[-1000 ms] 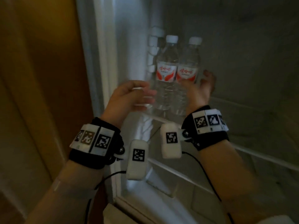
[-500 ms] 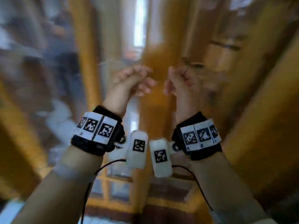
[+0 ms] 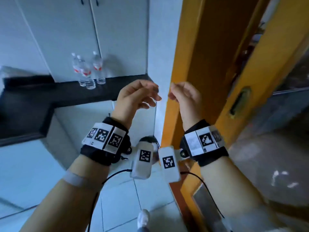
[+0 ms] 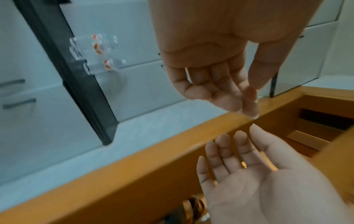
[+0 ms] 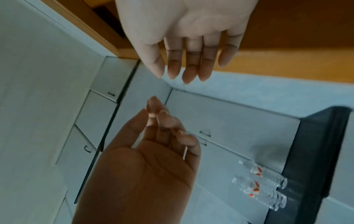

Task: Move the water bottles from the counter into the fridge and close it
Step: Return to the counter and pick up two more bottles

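- The left hand (image 3: 136,96) hangs in mid-air, empty — fingers loosely curled, palm turned toward the other hand.
- The right hand (image 3: 185,96) is raised beside it, near but not touching, fingers relaxed and holding nothing.
- Both wrists wear black bands (image 3: 105,143) with square-patterned tags.
- Three water bottles (image 3: 87,71) stand upright on the dark counter (image 3: 41,96), clustered close together — well apart from both hands, to their left.
- White cabinet doors (image 3: 66,30) rise behind the counter.
- An orange wooden door frame (image 3: 192,47) stands behind the right hand.
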A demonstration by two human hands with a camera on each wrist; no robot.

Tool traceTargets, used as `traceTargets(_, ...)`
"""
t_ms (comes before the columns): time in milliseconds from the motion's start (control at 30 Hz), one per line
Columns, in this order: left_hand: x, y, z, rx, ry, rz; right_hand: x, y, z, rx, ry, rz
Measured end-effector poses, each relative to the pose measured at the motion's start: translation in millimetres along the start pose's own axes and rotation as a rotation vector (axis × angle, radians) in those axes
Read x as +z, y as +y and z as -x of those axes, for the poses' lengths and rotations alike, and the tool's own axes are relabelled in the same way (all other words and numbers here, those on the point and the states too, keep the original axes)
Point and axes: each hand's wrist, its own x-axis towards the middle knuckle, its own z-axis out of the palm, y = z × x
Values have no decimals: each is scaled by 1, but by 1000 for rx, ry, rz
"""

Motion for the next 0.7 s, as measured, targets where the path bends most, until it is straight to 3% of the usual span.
traceTargets(233,-133,-13,-146,-38,340,-182,148,73,-169,103,-233,-86)
traceTargets(433,-257,-28,-210,2,646,-202,278,132,-241,175,-430,-93)
traceTargets(700,-377,-120,-311,-149,745,-183,384,244,-321,341,-430,-86)
